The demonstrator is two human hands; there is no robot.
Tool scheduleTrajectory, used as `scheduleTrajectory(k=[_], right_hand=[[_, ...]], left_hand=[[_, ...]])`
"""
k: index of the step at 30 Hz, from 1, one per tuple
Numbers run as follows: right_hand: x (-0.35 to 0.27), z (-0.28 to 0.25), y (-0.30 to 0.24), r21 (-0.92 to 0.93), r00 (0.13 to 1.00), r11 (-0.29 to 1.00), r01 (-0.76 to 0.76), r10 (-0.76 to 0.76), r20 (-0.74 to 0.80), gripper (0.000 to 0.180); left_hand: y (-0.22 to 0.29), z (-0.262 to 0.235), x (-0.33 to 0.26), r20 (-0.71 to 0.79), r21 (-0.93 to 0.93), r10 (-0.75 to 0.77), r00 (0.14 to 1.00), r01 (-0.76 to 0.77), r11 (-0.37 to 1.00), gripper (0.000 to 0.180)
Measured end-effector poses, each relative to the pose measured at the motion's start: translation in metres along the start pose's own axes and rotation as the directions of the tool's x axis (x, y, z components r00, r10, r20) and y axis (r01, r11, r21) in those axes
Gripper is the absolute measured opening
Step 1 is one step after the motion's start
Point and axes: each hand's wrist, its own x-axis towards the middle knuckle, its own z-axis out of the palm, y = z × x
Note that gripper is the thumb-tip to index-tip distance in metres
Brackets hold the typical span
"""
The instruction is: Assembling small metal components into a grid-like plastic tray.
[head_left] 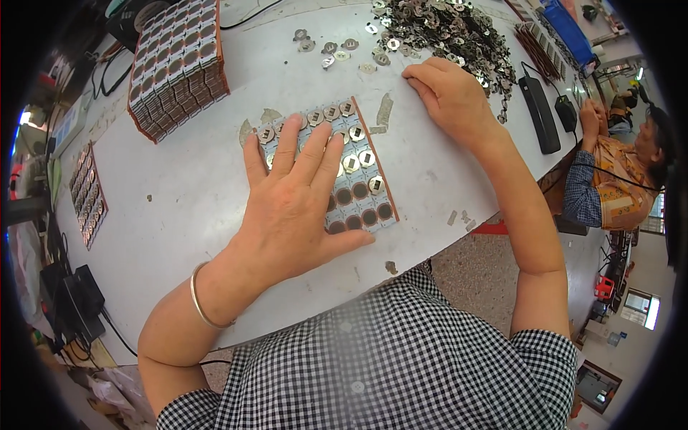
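Observation:
A panel of small circuit boards lies in front of me, with a brown strip along its right edge. Round silver metal clips sit in its upper rows; dark round pads show in the lower rows. My left hand is spread flat over the panel's left part and hides much of it. To the upper right, my right hand is at the near edge of a heap of loose metal clips. Its thumb and forefinger are pinched together, and whatever is between them is too small or hidden to make out.
A tall stack of panels stands at the far left; another filled panel lies by the table's left edge. Stray clips lie left of the heap. A black elongated device rests at right. Beyond sits another person.

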Motion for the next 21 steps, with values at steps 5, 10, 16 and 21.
scheduleTrajectory(k=[5,10,16,21], right_hand=[[0.003,0.011,-0.008,-0.009,0.985,0.997,-0.071,0.069,-0.159,0.012],[0.001,0.003,-0.036,0.182,0.970,0.968,-0.171,0.198,-0.142,0.013],[-0.017,0.012,-0.042,0.242,0.965,0.962,-0.126,0.175,-0.194,0.015],[-0.024,-0.014,-0.069,0.588,0.864,0.639,-0.496,0.430,0.262,0.016]], left_hand=[[-0.003,0.001,-0.001,-0.018,0.006,0.009,1.000,-0.009,1.000,0.114],[-0.004,-0.002,-0.003,-0.027,0.005,0.021,0.999,-0.021,1.000,0.111],[-0.007,-0.007,0.000,-0.016,-0.011,0.028,0.999,-0.029,1.000,0.107],[-0.014,-0.005,-0.002,-0.020,-0.003,-0.022,1.000,0.022,1.000,0.106]])
